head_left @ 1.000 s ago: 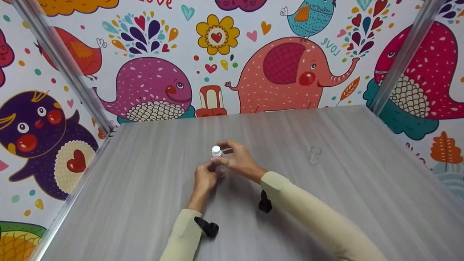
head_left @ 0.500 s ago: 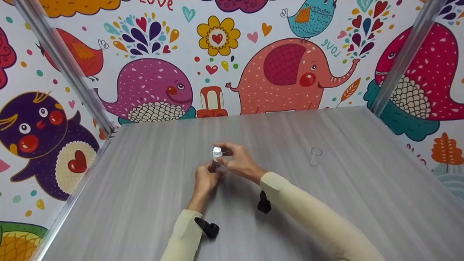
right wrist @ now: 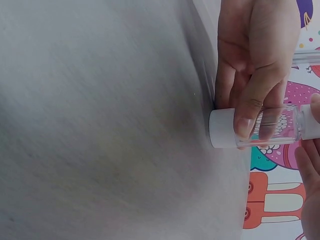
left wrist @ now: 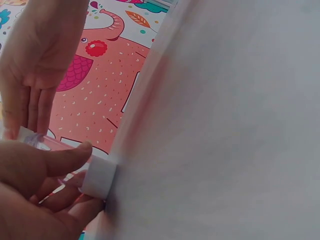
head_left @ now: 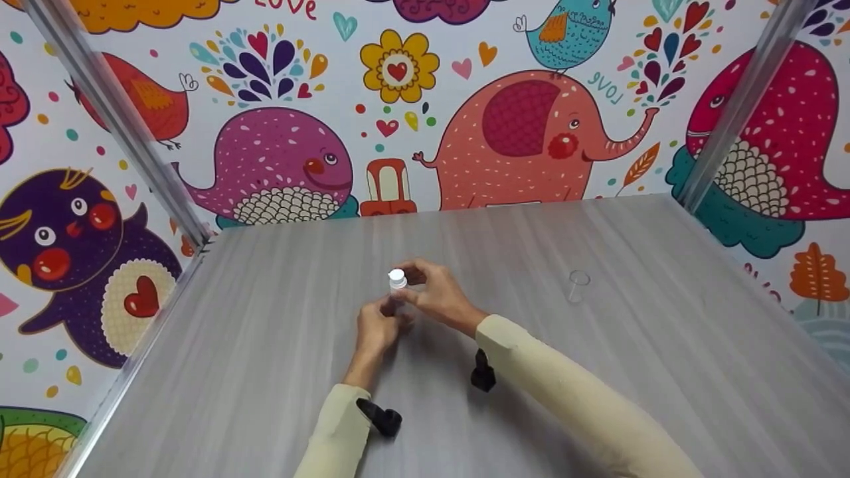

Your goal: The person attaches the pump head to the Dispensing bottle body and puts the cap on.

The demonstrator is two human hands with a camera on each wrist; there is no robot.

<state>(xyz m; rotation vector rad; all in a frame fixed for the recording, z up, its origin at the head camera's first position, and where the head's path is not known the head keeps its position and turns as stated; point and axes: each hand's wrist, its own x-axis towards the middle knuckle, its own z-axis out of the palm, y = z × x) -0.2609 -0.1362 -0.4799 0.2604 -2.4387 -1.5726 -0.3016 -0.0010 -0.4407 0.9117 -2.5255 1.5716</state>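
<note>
Near the middle of the table in the head view, both hands are on a small clear bottle (head_left: 398,282) with a white top, held upright. My left hand (head_left: 378,326) grips the bottle low down. In the right wrist view its thumb and fingers wrap the clear body just above the white base (right wrist: 222,128). My right hand (head_left: 437,292) pinches the bottle near its white cap (right wrist: 309,122), thumb on the near side and fingers behind. In the left wrist view, the white base (left wrist: 99,178) shows past the left fingertips, close over the table.
A clear, open-rimmed cylinder (head_left: 579,285) stands on the table to the right of the hands. The grey wood-grain table (head_left: 252,372) meets cartoon-printed walls (head_left: 398,133) at the back and sides. Metal posts (head_left: 737,113) rise at the corners.
My right thumb and fingers have shifted slightly around the upper part of the bottle. The left hand, the bottle and the clear cylinder stay almost where they were.
</note>
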